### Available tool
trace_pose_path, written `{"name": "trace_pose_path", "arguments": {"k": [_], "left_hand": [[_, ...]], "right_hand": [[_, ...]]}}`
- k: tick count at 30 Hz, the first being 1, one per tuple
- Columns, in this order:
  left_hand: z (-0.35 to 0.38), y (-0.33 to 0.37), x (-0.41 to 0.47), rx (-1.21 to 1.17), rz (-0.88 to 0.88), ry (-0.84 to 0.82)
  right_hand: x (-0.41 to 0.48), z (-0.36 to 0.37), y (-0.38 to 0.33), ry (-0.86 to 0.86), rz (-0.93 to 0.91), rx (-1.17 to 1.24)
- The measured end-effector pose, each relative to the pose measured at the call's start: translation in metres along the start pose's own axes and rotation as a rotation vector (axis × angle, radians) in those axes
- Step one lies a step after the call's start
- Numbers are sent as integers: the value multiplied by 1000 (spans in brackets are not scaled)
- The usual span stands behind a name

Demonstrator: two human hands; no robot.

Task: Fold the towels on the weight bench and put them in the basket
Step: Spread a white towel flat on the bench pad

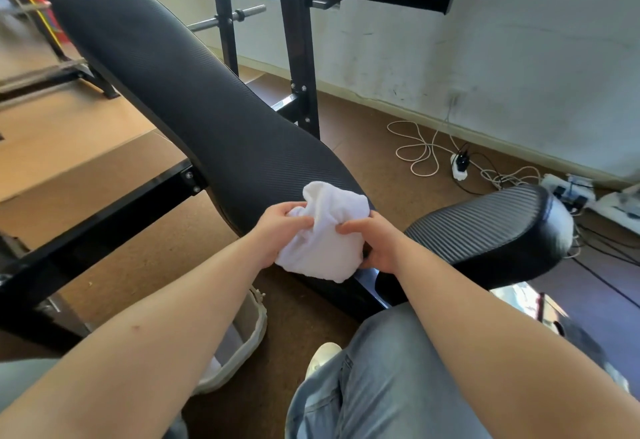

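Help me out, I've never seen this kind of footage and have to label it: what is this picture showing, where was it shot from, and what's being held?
There is no machine here, just a person working bare-handed. The single picture comes from a camera worn on their head, looking forward and down, so the two forearms reach in from the bottom. The left hand and right hand both grip a white towel, bunched up and not yet folded, at the near end of the black weight bench. A pale basket stands on the floor beneath the left forearm; something white lies in it, mostly hidden. A power strip with cables lies on the floor by the wall.
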State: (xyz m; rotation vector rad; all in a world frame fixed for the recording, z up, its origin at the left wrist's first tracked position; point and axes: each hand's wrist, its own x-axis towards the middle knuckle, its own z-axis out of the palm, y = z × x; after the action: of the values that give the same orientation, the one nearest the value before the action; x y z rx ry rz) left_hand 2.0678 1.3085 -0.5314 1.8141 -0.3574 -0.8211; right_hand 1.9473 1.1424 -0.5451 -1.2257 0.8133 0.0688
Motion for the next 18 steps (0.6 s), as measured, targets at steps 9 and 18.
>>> {"name": "trace_pose_path", "arguments": {"k": [9, 18], "left_hand": [[5, 19, -5, -29, 309, 58], [30, -15, -7, 763, 51, -64]], "right_hand": [[0, -3, 0, 478, -135, -190], [-9, -13, -14, 609, -346, -464]]}}
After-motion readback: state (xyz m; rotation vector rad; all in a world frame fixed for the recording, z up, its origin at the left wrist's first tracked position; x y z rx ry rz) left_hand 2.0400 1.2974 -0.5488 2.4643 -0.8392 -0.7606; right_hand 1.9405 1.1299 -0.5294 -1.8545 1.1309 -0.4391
